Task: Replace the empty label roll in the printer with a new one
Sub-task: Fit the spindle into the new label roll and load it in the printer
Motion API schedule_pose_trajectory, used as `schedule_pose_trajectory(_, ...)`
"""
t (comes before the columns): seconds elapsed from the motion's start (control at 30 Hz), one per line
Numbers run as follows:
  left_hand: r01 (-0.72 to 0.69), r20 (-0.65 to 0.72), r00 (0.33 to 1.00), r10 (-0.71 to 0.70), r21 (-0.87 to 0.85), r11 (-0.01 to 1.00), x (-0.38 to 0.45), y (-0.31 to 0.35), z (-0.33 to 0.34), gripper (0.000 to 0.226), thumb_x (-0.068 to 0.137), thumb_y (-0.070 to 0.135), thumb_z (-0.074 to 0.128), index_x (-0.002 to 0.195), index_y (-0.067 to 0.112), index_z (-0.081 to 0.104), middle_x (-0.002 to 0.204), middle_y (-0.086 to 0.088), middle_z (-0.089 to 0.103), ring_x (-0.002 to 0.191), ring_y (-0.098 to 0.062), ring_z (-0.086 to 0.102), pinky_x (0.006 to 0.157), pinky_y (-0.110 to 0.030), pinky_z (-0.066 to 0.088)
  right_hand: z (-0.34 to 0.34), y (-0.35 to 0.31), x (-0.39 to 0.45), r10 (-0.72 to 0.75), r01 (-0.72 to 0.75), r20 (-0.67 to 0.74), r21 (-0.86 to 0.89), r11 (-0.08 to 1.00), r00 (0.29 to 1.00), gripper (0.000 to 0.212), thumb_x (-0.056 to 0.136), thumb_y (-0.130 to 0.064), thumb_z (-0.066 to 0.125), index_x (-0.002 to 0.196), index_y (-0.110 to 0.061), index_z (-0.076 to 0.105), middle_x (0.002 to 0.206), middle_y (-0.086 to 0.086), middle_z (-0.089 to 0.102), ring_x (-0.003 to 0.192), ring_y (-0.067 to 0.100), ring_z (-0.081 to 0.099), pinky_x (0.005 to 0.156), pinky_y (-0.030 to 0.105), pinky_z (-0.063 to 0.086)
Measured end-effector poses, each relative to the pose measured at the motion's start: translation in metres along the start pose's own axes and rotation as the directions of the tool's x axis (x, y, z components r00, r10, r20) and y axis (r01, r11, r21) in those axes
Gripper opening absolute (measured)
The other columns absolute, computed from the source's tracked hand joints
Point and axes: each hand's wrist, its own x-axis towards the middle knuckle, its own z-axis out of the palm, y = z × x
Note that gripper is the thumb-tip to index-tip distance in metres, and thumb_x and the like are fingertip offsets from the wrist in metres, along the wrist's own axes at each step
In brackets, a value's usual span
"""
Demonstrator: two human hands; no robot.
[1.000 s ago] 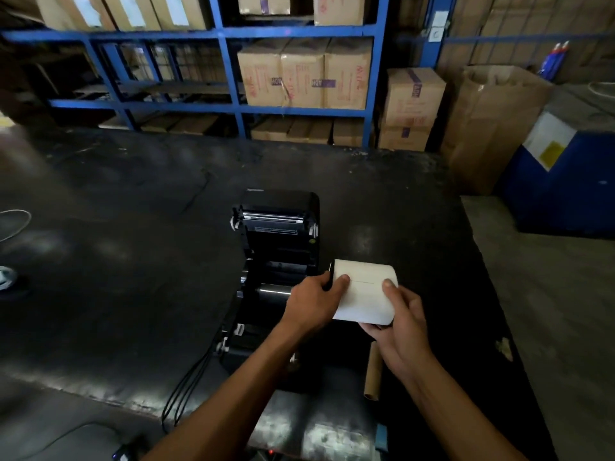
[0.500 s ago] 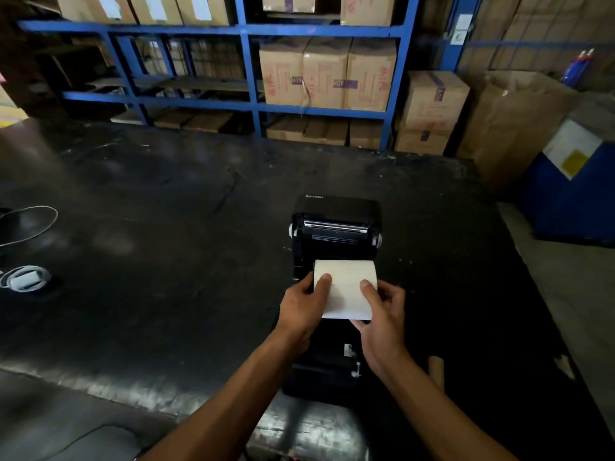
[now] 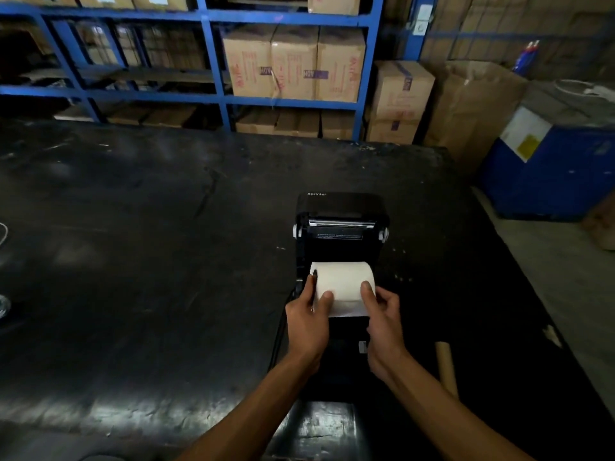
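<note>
A black label printer (image 3: 341,234) stands on the dark table with its lid swung open toward the far side. A full white label roll (image 3: 342,281) lies across the printer's open bay, its axis running left to right. My left hand (image 3: 307,322) grips the roll's left end, with a finger at the core. My right hand (image 3: 382,319) holds the roll's right end, thumb on top. The empty brown cardboard core (image 3: 446,367) lies on the table to the right of the printer. The bay under the roll is hidden.
The black table (image 3: 149,261) stretches wide to the left. Black cables (image 3: 278,341) run from the printer's left side toward the near edge. Blue shelving (image 3: 213,58) with cardboard boxes stands behind, and a blue drum (image 3: 552,174) sits at the right.
Both hands carried the white roll from beside the printer's right side to over its open bay and lowered it there. The camera view also shifted left.
</note>
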Motion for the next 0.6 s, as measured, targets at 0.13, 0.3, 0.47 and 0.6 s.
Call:
schedule_pose_trajectory(0.13,0.012,0.057,0.998,-0.017,0.087,0.996,0.007,-0.006,-0.007,0.054,0.098,0.016,0.057,0.149,0.018,0.04,0.13,-0.02,0.058,0.121,-0.032,0.057,0.105,-0.048,0.047,0.001,0.007,0.004,0.036,-0.039,-0.069,-0.042,0.998,0.997,0.035,0.088,-0.021,0.067,0.116,-0.011,0.048,0.116,0.017,0.062,0.1,0.029,0.065,0.078,0.039,0.057)
schedule_pose_trajectory(0.3,0.031,0.041,0.998,-0.039,0.199,0.98,0.007,-0.018,-0.007,0.055,0.097,0.016,0.058,0.149,0.022,0.04,0.121,-0.018,0.064,0.115,-0.03,0.06,0.102,-0.048,0.048,0.001,0.017,0.006,0.064,-0.074,-0.093,-0.11,0.991,0.994,0.034,0.09,-0.013,0.064,0.118,-0.008,0.046,0.119,0.018,0.058,0.105,0.034,0.062,0.094,0.052,0.052)
schedule_pose_trajectory(0.47,0.041,-0.009,0.999,-0.041,0.365,0.93,0.012,-0.025,-0.011,0.053,0.098,0.025,0.056,0.148,0.034,0.04,0.114,-0.013,0.068,0.112,-0.029,0.06,0.103,-0.044,0.044,0.002,0.021,0.009,0.032,-0.05,-0.085,-0.212,0.976,0.996,0.031,0.088,-0.011,0.066,0.112,-0.011,0.047,0.11,0.012,0.059,0.095,0.024,0.063,0.083,0.04,0.054)
schedule_pose_trajectory(0.6,0.069,-0.019,0.998,-0.067,0.387,0.919,0.018,-0.025,-0.01,0.054,0.097,0.026,0.057,0.147,0.036,0.042,0.119,-0.014,0.067,0.113,-0.031,0.061,0.096,-0.047,0.05,0.001,0.022,0.012,0.046,-0.07,-0.095,-0.264,0.962,0.994,0.03,0.089,-0.011,0.066,0.112,-0.009,0.047,0.11,0.012,0.058,0.098,0.029,0.063,0.087,0.045,0.054)
